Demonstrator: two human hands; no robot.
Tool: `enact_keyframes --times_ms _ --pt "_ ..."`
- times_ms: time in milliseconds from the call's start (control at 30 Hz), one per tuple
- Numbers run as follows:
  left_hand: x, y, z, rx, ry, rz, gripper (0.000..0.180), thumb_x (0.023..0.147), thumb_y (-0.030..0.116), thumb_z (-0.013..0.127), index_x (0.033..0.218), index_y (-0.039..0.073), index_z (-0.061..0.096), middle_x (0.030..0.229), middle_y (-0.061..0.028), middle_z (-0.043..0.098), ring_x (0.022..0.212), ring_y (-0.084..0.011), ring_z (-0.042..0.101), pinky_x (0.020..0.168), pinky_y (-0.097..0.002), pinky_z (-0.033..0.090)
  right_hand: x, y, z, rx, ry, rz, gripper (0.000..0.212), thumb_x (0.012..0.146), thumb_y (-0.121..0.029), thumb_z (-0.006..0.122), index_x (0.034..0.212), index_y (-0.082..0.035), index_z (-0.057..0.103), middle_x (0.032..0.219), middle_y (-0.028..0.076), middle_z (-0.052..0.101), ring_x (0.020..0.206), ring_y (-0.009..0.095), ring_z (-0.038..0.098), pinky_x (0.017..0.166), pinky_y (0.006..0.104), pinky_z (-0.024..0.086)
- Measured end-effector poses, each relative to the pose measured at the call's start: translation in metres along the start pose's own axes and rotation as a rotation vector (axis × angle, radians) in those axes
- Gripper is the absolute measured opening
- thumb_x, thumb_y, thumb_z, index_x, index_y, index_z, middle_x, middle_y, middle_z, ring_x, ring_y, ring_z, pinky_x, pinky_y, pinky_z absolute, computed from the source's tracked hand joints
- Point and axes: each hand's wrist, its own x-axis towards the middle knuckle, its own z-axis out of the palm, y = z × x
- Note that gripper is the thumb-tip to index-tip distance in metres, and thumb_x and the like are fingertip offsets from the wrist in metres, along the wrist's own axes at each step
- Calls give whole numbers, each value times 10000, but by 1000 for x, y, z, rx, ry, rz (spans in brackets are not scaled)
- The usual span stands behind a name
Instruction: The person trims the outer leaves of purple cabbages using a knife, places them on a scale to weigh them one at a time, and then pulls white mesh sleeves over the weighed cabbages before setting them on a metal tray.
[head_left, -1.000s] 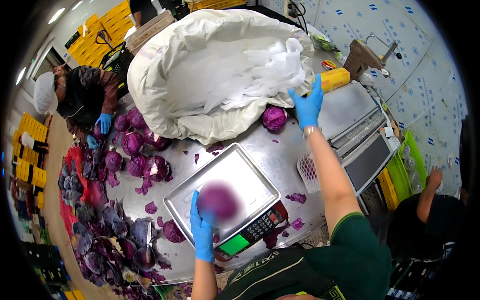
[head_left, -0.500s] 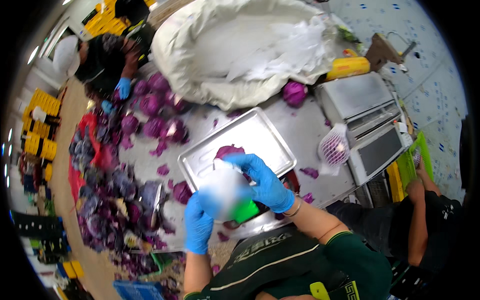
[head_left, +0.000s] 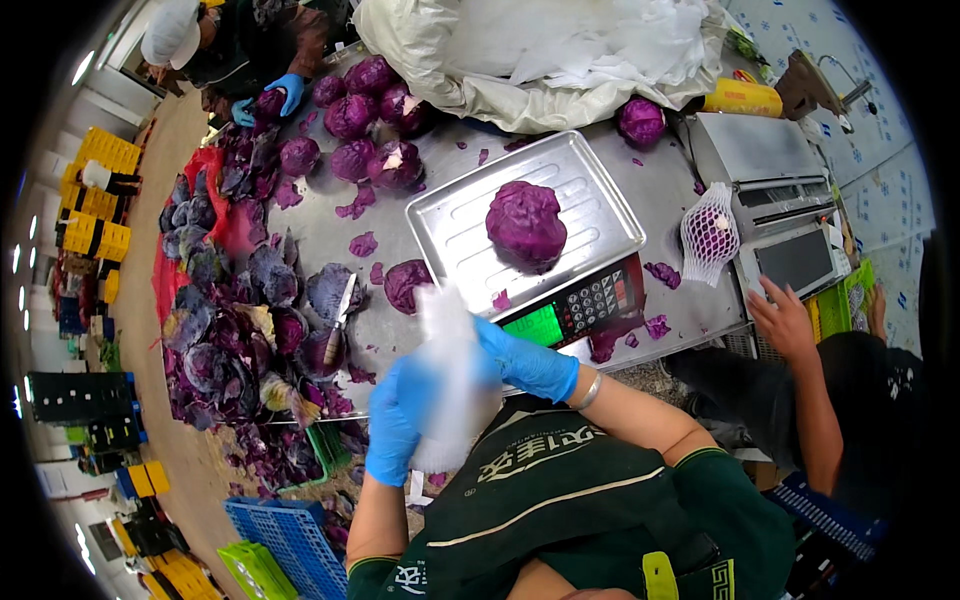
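My left hand [head_left: 397,412] and my right hand [head_left: 530,362], both in blue gloves, are closed on a white foam net [head_left: 452,385] in front of my apron. Motion smears the net and hides some of my fingers. Just beyond them, a peeled red cabbage [head_left: 526,226] rests on the steel tray [head_left: 455,205] of a weighing scale. The scale's keypad panel [head_left: 592,303] and lit green display face me, close to my right hand. Another red cabbage [head_left: 407,285] lies on the table left of the tray.
Leaves [head_left: 210,350] and a knife [head_left: 340,318] lie at left. A co-worker's gloved hands [head_left: 270,102] hold a cabbage at far left. A netted cabbage [head_left: 710,235] sits beside the label printer [head_left: 780,265], near another person's hand [head_left: 785,320]. A white-lined bin [head_left: 430,60] stands beyond.
My hands have drawn back from the tray with the white net, uncovering the cabbage there. The whole view has shifted. A person's hand has come up beside the printer at right.
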Motion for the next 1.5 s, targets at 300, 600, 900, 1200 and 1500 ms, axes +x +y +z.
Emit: enact_keyframes --times_ms 300,600,900,1200,1500 --pt "8 -4 -26 -171 283 65 371 902 88 662 1265 26 621 1221 -92 621 1049 -204 601 948 -335 480 -13 25 18 -205 472 11 279 882 -163 771 1114 -34 689 722 -45 589 564 8 478 493 197 420" --pt "46 10 0 -449 167 -29 124 858 92 670 968 36 685 822 -66 630 748 -214 597 681 -347 494 -23 -8 31 -124 15 51 574 846 -235 801 1333 -35 573 1097 75 690 908 105 638 817 274 548" --pt "65 -54 26 -1150 -416 -582 423 967 196 624 1322 -19 542 1260 -143 628 1137 -237 607 1044 -361 463 -26 0 -30 -480 205 -412 402 1028 -204 520 1351 36 515 1299 187 611 1152 260 614 1001 383 480" --pt "65 12 49 -365 -671 -261 370 972 225 629 1267 3 624 1217 -70 660 1127 -174 600 1024 -331 457 -74 -36 -148 -723 503 -152 340 1022 -196 474 1240 6 638 1178 86 672 1067 176 626 992 323 466" --pt "154 -29 80 278 -174 -195 383 1016 320 492 1063 -8 684 949 -170 716 905 -259 668 825 -364 505 8 -108 -182 -1075 505 305 478 1044 -217 350 1473 -13 409 1408 217 536 1256 322 567 1091 345 416"
